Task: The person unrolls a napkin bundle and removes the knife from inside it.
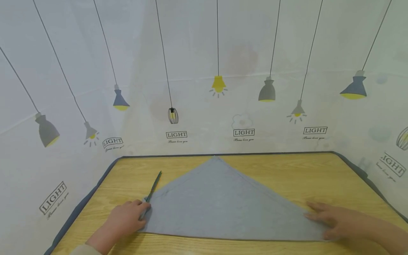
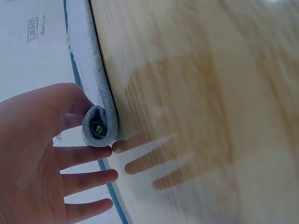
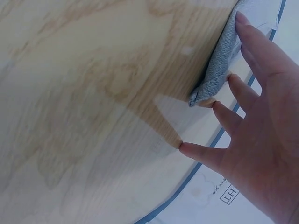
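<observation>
A grey cloth (image 1: pixel 220 202) lies folded in a triangle, its point at the table's far edge and its long side toward me. My left hand (image 1: pixel 127 217) pinches the left corner, which is rolled around a thin dark green stick (image 1: pixel 155 185); the stick's far end sticks out past the cloth. In the left wrist view the roll (image 2: pixel 99 126) shows end-on between thumb and fingers, with a green spot inside. At the right corner my right hand (image 1: pixel 338 219) rests with spread fingers, the thumb on the cloth edge (image 3: pixel 217 70). What kind of stick it is, I cannot tell.
The wood-grain table (image 1: pixel 274 170) has a dark blue border (image 1: pixel 178 155). White sheeting (image 1: pixel 197 42) printed with hanging lamps and lettering rises behind it and along both sides. The glossy tabletop reflects my hands in the wrist views.
</observation>
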`<state>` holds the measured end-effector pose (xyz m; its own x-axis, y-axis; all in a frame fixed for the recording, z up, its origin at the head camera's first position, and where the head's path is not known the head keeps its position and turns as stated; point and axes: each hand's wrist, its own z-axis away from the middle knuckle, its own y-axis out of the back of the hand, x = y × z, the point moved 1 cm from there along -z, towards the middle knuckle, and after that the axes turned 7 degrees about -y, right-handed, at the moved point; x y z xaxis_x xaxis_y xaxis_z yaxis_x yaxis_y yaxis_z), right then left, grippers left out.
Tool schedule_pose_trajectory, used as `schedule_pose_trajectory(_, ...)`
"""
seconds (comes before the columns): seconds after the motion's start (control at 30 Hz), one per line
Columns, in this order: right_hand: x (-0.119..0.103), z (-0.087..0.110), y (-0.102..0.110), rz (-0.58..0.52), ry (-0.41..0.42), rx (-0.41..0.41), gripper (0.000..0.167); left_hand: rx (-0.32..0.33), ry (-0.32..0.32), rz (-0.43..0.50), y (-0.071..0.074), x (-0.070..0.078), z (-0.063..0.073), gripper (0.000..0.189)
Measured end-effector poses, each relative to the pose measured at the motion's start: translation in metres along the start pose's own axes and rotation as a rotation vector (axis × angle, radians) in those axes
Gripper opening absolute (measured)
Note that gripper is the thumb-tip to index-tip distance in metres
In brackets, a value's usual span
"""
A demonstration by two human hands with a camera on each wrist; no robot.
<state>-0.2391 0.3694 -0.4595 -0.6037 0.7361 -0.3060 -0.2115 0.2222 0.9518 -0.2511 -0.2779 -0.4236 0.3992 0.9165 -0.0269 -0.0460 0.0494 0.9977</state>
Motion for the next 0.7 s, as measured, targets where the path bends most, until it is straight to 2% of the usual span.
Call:
schedule_pose_trajectory(0.1, 0.002, 0.002, -0.001, 0.002, 0.05, 0.036, 0.063, -0.006, -0.002, 0.013, 0.001, 0.001, 0.0, 0.037)
schedule_pose_trajectory(0.17, 0.003, 0.003, -0.001, 0.002, 0.055, 0.04, 0.064, -0.009, 0.0, 0.018, 0.001, 0.001, 0.0, 0.036)
schedule_pose_trajectory(0.47, 0.006, 0.008, 0.004, 0.022, -0.06, -0.01, 0.062, 0.005, -0.001, -0.001, -0.003, -0.001, -0.001, 0.038)
schedule_pose_trajectory(0.7, 0.012, 0.012, 0.009, -0.027, -0.086, -0.055, 0.062, 0.012, 0.013, -0.016, -0.006, -0.003, -0.001, 0.047)
